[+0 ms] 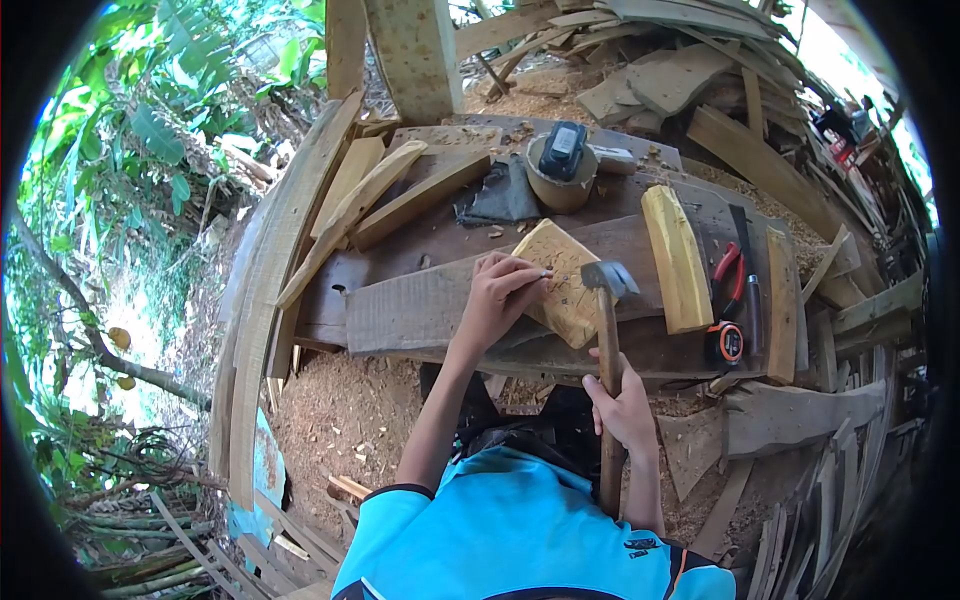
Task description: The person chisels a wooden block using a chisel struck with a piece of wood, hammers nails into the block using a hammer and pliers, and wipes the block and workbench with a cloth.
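Observation:
My right hand (622,402) is closed round the wooden handle of a claw hammer (606,335), whose metal head is up over the right edge of a yellowish wood block (565,268). Over the left part of that block, my left hand (508,288) has thumb and forefinger pinched together on something small and dark at the fingertips, too small to make out. The block lies on a grey-brown plank (410,305) on the workbench. Small dark marks or bits show on its face.
Right of the block lie a thick yellow timber piece (675,260), red-handled pliers (733,280), a screwdriver (754,315) and a tape measure (725,343). Behind it stand a round container (562,190) with a battery pack (563,150) on top and a grey cloth (500,193). Long boards (265,290) stand at left.

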A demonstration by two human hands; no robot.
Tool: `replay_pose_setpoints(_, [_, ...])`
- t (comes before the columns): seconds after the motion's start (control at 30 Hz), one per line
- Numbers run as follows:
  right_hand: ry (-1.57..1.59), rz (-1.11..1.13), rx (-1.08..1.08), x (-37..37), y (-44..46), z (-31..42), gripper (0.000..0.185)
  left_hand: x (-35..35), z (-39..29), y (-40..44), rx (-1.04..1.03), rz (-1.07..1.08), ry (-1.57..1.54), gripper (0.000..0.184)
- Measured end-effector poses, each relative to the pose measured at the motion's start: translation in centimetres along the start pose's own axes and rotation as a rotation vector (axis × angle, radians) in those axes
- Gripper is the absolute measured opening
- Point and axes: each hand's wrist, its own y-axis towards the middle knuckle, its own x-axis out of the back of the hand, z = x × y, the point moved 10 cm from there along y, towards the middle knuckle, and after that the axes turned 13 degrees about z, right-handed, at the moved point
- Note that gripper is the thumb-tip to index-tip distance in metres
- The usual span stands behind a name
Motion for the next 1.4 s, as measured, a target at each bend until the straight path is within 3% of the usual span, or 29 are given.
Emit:
replay_pose_setpoints(0.2, [-0.086, 0.098, 0.122, -0.3, -1.4, 6.1, 0.037, 0.0, 0.5, -0.4, 0.057, -0.017, -0.094, 0.016])
replay_pose_setpoints(0.3, [-0.426, -0.019, 0.354, -0.3, -3.3, 11.9, 0.042, 0.0, 0.6, -0.4, 0.072, -0.024, -0.104, 0.016])
replay_pose_setpoints(0.57, [-0.484, 0.147, 0.025, -1.4, -1.6, 7.3, 0.046, 0.3, 0.6, -0.8, 0.028, -0.066, -0.012, 0.017])
replay_pose_setpoints(0.87, [-0.600, -0.042, 0.445, -1.8, -3.6, 13.0, 0.046, 0.3, 0.2, -0.5, 0.018, -0.050, 0.005, 0.015])
replay_pose_setpoints(0.97, [-0.640, 0.061, 0.203, -1.5, -1.5, 8.9, 0.047, 0.3, 0.1, -0.5, -0.006, -0.057, 0.018, 0.016])
replay_pose_setpoints(1.1, [-0.623, 0.053, 0.242, -1.5, -2.9, 11.5, 0.047, 0.5, -0.2, -0.4, 0.011, -0.060, 0.000, 0.015])
replay_pose_setpoints(1.2, [-0.656, -0.096, 0.586, -1.9, -4.7, 14.5, 0.044, 0.4, -0.1, -0.3, 0.007, -0.049, -0.005, 0.015])
replay_pose_setpoints(1.4, [-0.677, 0.034, 0.211, -1.3, -1.6, 8.8, 0.047, 0.1, 0.1, -0.5, -0.029, -0.035, 0.026, 0.017])
